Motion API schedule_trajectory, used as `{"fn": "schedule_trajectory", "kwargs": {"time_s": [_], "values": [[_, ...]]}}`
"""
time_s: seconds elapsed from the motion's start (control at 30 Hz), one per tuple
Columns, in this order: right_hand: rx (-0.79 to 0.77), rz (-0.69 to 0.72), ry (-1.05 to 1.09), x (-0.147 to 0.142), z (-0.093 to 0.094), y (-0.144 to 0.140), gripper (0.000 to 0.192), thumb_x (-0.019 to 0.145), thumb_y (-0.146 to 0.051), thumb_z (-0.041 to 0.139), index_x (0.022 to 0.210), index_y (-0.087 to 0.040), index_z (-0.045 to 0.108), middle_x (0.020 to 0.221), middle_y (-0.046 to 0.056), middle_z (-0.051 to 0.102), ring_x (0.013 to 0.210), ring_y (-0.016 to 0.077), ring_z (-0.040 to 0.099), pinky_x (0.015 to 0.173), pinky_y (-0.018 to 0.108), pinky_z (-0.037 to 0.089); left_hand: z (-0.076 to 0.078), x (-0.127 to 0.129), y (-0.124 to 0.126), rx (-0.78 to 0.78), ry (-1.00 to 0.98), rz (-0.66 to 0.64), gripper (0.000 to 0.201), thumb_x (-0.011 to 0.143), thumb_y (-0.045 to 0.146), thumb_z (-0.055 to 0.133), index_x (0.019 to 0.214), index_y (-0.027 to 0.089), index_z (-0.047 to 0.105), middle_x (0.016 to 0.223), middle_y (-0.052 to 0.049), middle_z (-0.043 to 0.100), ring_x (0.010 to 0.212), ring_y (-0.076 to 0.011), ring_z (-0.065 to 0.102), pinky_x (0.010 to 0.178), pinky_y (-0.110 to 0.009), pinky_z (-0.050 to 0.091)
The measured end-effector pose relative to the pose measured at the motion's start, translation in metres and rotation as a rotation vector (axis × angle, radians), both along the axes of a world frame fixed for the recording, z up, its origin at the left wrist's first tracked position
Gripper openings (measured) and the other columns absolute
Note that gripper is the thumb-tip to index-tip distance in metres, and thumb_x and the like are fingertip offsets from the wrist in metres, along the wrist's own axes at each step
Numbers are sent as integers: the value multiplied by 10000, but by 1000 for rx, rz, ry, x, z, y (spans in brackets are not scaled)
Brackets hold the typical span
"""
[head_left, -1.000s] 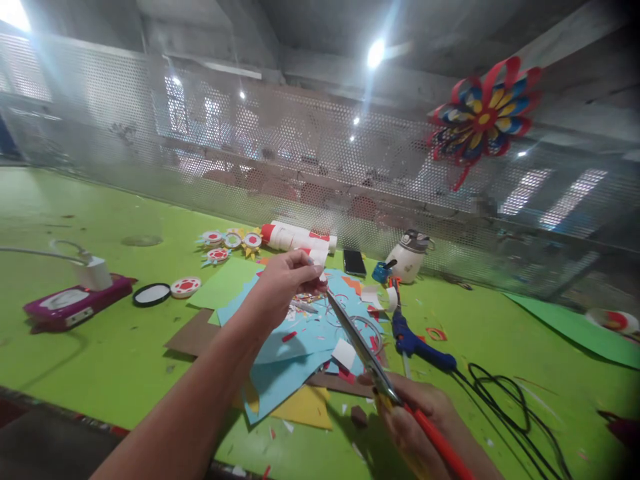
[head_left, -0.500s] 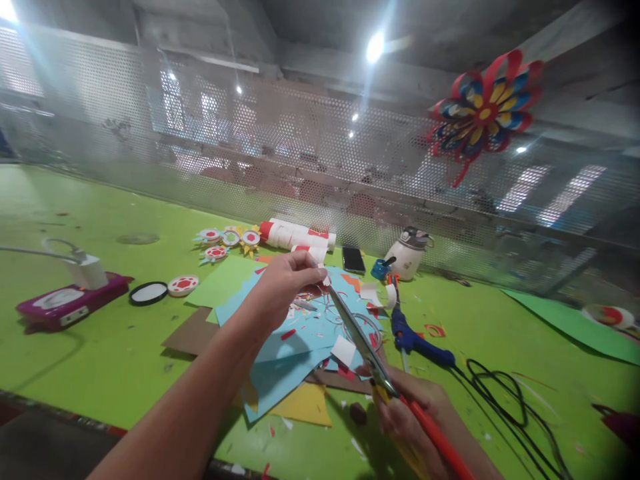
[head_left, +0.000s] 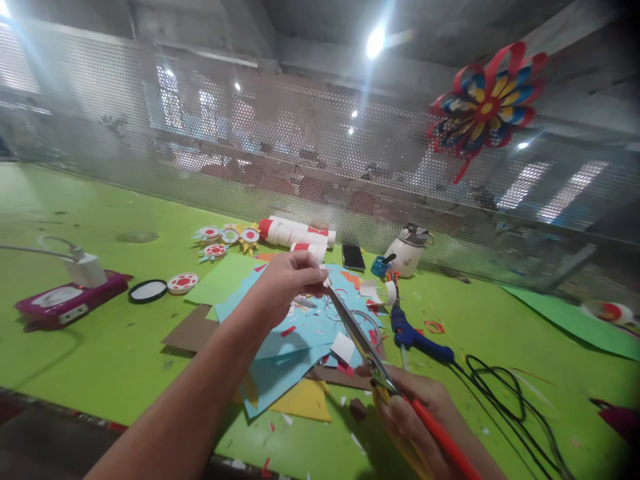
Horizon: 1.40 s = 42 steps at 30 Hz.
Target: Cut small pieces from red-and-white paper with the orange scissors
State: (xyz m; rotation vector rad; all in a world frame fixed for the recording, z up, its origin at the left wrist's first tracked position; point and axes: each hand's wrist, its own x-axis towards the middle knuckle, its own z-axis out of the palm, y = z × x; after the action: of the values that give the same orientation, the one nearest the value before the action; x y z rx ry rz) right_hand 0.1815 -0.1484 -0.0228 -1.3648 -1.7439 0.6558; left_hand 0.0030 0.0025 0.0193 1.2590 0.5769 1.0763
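Flat, smooth light-blue paper sheets point(head_left: 283, 383), strewn with snippets, overlap in a pile on the glossy green tabletop point(head_left: 125, 373). Behind the pile lies a white paper tube with a red end point(head_left: 295, 233); to its right rests a blue plastic glue gun point(head_left: 425, 348) with a looping black cord, and to its left a flat brown sheet point(head_left: 193, 331) with a straight-cut edge.

Above the pile, the left hand point(head_left: 290, 280) pinches a small white paper piece point(head_left: 325, 273) between thumb and fingers, the piece poking out past the fingertips. At the pile's near right, the right hand point(head_left: 415, 413) is wrapped around the red and yellow handles of long steel-bladed scissors point(head_left: 353, 325). The blade tips reach up to the pinched piece; whether they touch it cannot be told.
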Motion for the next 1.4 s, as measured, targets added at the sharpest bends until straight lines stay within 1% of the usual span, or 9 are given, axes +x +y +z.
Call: {"fn": "schedule_trajectory", "kwargs": {"time_s": [0.23, 0.47, 0.57, 0.83, 0.97, 1.1, 1.23, 1.3, 1.4], "values": [[23, 1, -32, 2, 0, -1, 482, 874, -550, 423, 967, -156, 685, 691, 43, 684, 609, 175, 612, 577, 242, 456, 0, -1, 1, -1, 1, -25, 178, 627, 195, 693, 600, 144, 524, 588, -8, 576, 557, -132, 579, 620, -312, 442], [25, 58, -143, 6, 3, 2, 501, 889, -546, 381, 932, -166, 704, 627, 22, 609, 541, 152, 520, 512, 242, 396, 0, -2, 2, -10, -2, -48, 171, 609, 200, 706, 610, 142, 546, 573, -18, 590, 540, -127, 562, 608, -307, 441], [3, 63, -125, 6, 4, 2, 511, 887, -551, 379, 938, -155, 698, 616, 15, 597, 516, 136, 501, 484, 232, 374, 0, -2, 1, -11, -3, -46, 153, 612, 191, 699, 613, 145, 553, 575, -25, 596, 543, -129, 564, 602, -303, 438], [3, 25, -60, 7, -2, -1, 498, 868, -572, 411, 950, -170, 691, 681, 53, 689, 610, 185, 618, 561, 255, 448, -1, -2, 2, 4, 26, -53, 164, 619, 213, 702, 597, 143, 555, 585, -27, 594, 542, -128, 562, 601, -302, 439], [-8, 8, -23, 5, 0, -1, 465, 866, -553, 442, 972, -169, 681, 708, 51, 702, 609, 178, 634, 582, 246, 477, 0, -2, 1, -2, 19, -43, 161, 626, 204, 697, 610, 143, 549, 593, -21, 593, 544, -124, 562, 598, -294, 435], [11, 58, -114, 5, 1, 1, 491, 887, -544, 393, 970, -159, 685, 648, 41, 658, 564, 169, 589, 532, 239, 447, 1, -1, 1, -6, -13, 16, 170, 631, 186, 690, 590, 144, 531, 577, -13, 585, 547, -121, 569, 603, -287, 438], [21, 158, -182, 8, -1, 3, 541, 872, -581, 357, 913, -154, 686, 661, 45, 628, 561, 170, 555, 521, 246, 425, 2, -1, 2, -15, -52, 11, 173, 638, 173, 685, 580, 146, 524, 561, -11, 586, 547, -120, 577, 618, -289, 448], [38, 120, -164, 9, -1, 4, 520, 868, -575, 375, 912, -154, 677, 691, 49, 626, 593, 173, 559, 549, 250, 429, 2, -2, 2, -7, -58, 18, 171, 649, 177, 682, 588, 147, 525, 569, -13, 592, 548, -116, 572, 606, -281, 440], [38, 61, -119, 8, -1, 4, 459, 871, -530, 412, 970, -155, 657, 580, -1, 529, 502, 138, 485, 510, 235, 410, 1, -2, 1, 6, -62, 28, 172, 658, 187, 681, 600, 151, 523, 578, -12, 593, 549, -117, 566, 603, -285, 437]]}}
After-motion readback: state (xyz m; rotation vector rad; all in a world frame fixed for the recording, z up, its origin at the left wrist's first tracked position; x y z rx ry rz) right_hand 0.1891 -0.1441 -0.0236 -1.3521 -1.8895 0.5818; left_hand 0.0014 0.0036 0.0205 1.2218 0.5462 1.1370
